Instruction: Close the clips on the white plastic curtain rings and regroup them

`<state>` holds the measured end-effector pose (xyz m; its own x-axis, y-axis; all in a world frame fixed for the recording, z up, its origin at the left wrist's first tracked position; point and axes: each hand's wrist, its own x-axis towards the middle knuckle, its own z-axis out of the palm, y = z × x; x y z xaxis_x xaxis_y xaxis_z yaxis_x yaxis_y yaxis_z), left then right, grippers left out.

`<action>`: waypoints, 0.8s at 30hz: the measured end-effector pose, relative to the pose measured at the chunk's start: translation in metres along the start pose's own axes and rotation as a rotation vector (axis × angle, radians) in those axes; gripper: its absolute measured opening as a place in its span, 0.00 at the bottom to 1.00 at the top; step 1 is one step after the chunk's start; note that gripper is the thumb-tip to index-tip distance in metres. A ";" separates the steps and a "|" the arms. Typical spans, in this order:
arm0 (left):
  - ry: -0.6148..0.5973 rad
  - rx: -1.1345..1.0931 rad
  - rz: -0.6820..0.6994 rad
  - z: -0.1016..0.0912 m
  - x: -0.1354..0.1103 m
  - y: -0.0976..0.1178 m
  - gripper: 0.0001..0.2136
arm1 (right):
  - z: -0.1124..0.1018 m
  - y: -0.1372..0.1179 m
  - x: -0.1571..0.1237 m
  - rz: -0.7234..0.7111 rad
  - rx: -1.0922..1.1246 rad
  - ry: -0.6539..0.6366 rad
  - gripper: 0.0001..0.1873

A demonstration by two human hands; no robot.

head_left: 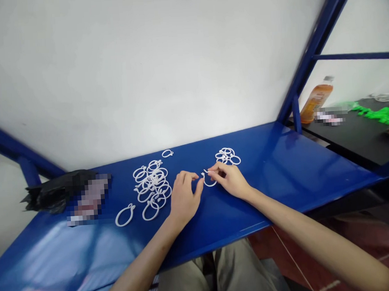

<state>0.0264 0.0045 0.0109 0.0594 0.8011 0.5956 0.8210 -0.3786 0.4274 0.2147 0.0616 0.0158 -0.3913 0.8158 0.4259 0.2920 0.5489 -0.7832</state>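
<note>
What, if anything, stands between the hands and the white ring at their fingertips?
Nothing visible: the right hand holds the white ring, the left hand is close beside it, and the larger pile lies farther left.

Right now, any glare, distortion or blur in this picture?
Head view: glare washes the blue table at lower left; the blue frame leans outward, likely wide-angle distortion; pixelation hides a patch beside the black bag; the white ring between left hand and right hand looks slightly soft.

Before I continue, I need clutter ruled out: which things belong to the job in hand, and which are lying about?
Likely in use:
white ring in the right hand
larger ring pile
smaller ring pile
two single rings

Likely lying about:
black plastic bag
orange bottle
</note>
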 end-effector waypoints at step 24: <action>-0.235 0.523 0.087 0.004 0.047 -0.035 0.14 | -0.029 0.040 0.023 -0.166 -0.315 0.275 0.13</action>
<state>0.0023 0.0568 0.0210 0.2148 0.8813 0.4209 0.9753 -0.2163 -0.0448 0.2425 0.1078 0.0079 -0.2216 0.7066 0.6720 0.5126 0.6706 -0.5362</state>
